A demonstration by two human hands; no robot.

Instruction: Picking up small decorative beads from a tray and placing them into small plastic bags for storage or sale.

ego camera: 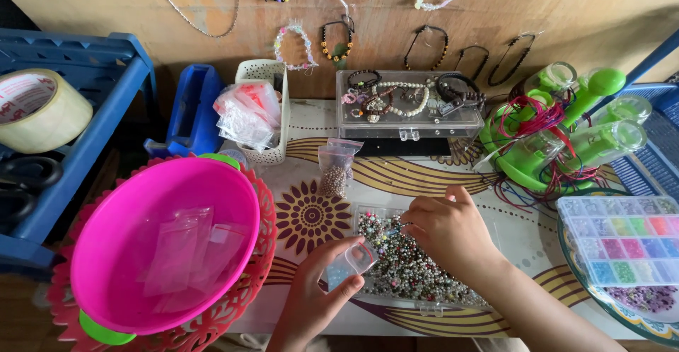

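Note:
My left hand (318,288) holds a small clear plastic bag (351,262) open at the near edge of the table, with a few bluish beads inside. My right hand (445,232) hovers over a shallow clear tray of mixed small beads (407,267), its fingertips pinched together near the bag's mouth; whether a bead sits between them cannot be told. A small zip bag of brownish beads (334,172) stands just beyond the tray.
A big pink bowl (127,232) with empty clear bags sits on a red lattice tray at left. A clear box of bracelets (407,104), a white basket of bags (258,108), a green cord holder (559,136), a compartment bead organiser (626,239), and a tape roll (35,108) surround the spot.

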